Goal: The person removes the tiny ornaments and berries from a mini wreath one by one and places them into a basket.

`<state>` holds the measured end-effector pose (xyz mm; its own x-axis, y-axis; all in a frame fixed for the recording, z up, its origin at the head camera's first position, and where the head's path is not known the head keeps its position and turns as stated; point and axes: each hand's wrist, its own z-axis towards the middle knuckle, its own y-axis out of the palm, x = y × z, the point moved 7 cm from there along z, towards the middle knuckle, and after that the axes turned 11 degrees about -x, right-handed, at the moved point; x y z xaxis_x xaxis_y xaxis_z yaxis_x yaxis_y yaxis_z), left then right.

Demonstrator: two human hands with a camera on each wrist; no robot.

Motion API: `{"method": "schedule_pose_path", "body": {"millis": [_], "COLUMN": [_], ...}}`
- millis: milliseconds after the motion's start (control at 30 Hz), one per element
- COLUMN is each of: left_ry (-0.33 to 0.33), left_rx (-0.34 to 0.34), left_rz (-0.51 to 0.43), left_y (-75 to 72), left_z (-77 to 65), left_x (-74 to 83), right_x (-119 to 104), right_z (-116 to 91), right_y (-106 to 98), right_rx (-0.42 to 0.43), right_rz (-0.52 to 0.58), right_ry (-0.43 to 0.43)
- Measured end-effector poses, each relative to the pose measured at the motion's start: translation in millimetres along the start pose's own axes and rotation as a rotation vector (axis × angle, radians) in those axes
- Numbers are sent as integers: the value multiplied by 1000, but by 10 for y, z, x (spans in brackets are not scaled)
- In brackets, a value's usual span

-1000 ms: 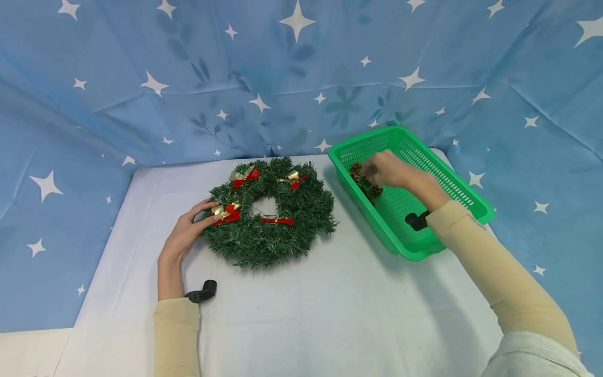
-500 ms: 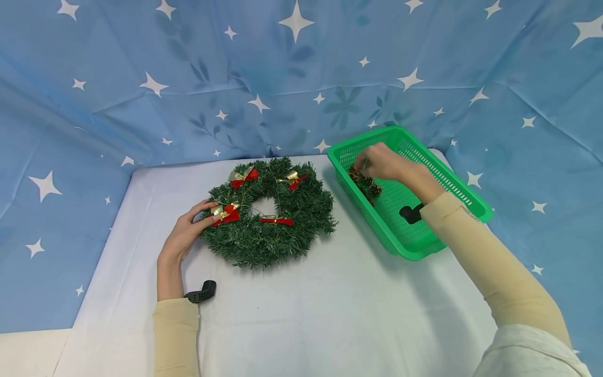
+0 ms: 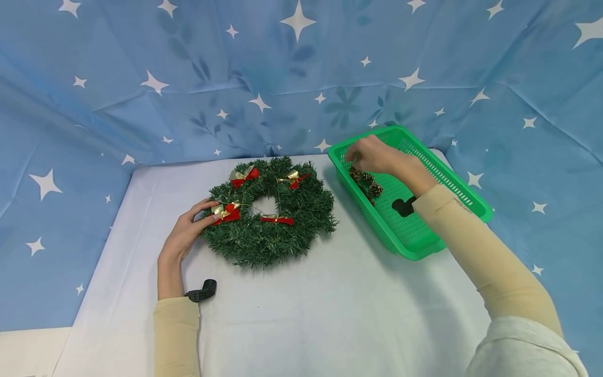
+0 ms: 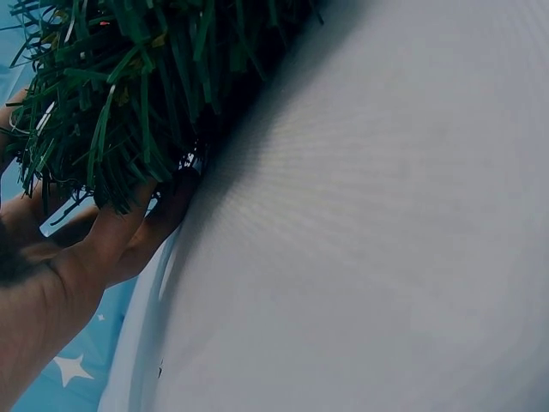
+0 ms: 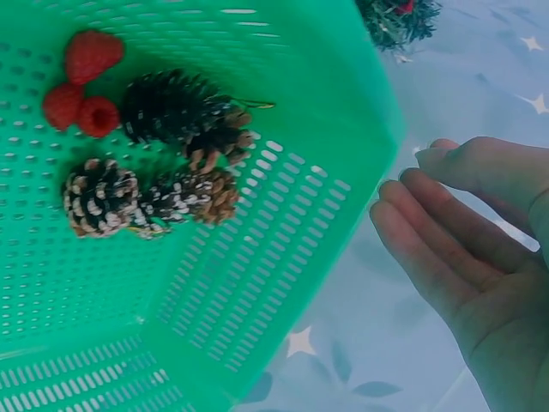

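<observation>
A green tinsel wreath with red and gold bows lies on the white-covered table. My left hand grips its left edge, thumb beside a bow; in the left wrist view its fingers reach under the wreath's underside. To the right, my right hand hovers over the far left corner of a green basket. In the right wrist view this hand has loosely bent fingers, thumb apart, nothing between them. Several pine cones and red raspberries lie inside the basket.
A blue backdrop with white stars rises behind and at both sides of the table. A black wrist camera sits on the left wrist. The basket's raised walls surround the pine cones.
My right hand has risen from the pine cones and shifted left and back toward the basket's far corner, uncovering more of the cones. My left hand and the wreath have stayed put.
</observation>
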<state>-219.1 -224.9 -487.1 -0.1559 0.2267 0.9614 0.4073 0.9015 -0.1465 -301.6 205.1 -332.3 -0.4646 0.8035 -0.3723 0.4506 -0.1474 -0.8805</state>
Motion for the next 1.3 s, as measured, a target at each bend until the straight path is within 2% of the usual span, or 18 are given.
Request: {"method": "schedule_pose_path", "body": {"millis": [267, 600, 867, 1133, 1300], "left_ry": [-2, 2, 4, 0, 15], "left_rx": [0, -3, -6, 0, -4], "left_rz": [3, 2, 4, 6, 21], "left_y": [4, 3, -7, -30, -10], "left_z": [1, 8, 4, -48, -8], "left_x": [18, 6, -9, -17, -10], "right_x": [-152, -394, -481, -596, -594], "right_z": [100, 261, 396, 550, 585], "right_y": [-44, -16, 24, 75, 110], "right_rx": [-12, -28, -51, -56, -56], "right_rz": [19, 11, 35, 13, 18], "right_ry": [-5, -58, -43, -92, -91]}}
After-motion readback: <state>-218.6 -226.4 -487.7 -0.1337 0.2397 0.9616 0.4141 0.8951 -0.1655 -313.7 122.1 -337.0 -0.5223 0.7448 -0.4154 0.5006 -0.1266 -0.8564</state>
